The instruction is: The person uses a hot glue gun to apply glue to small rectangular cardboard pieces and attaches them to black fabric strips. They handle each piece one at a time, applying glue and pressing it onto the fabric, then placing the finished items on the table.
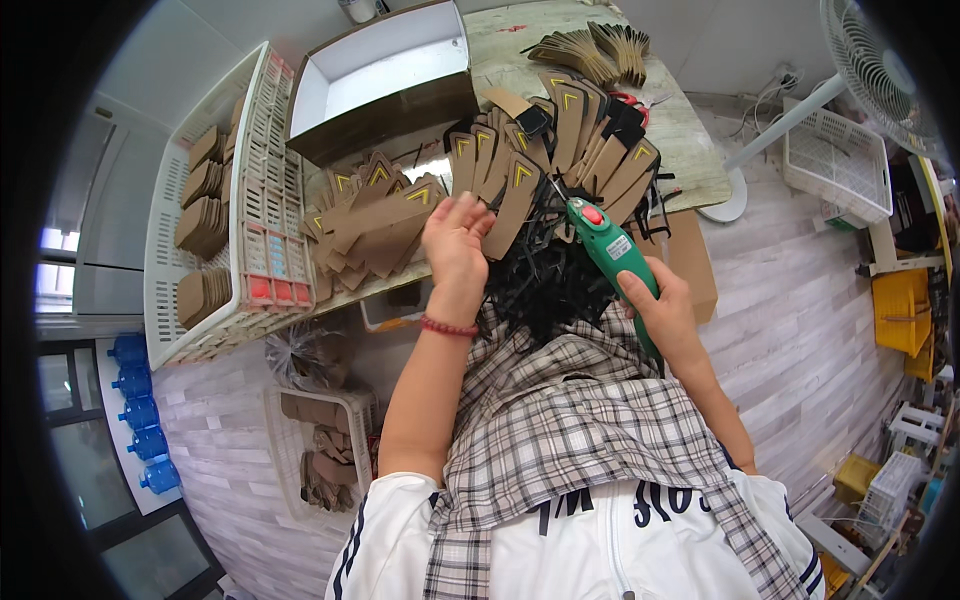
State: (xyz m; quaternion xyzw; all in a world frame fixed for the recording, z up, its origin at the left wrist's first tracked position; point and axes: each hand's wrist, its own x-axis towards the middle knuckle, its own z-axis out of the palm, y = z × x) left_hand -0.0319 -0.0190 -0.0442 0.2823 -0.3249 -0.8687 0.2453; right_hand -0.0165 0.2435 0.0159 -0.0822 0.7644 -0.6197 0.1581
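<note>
Bold black lettering is printed across the chest of the white shirt [570, 560], though it's partly covered by the plaid apron [560, 430], so only bits are shown. A small pale label [620, 249] is stuck on the green handheld tool [604, 262], but its print is too tiny to be made out. Yellow chevron signs are marked on several brown pieces [512, 215], with no words readable there.

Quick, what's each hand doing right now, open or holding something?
Left hand: partly open, fingers loosely curled near the brown pieces; nothing visibly held.
Right hand: closed around the green handheld tool.
</note>
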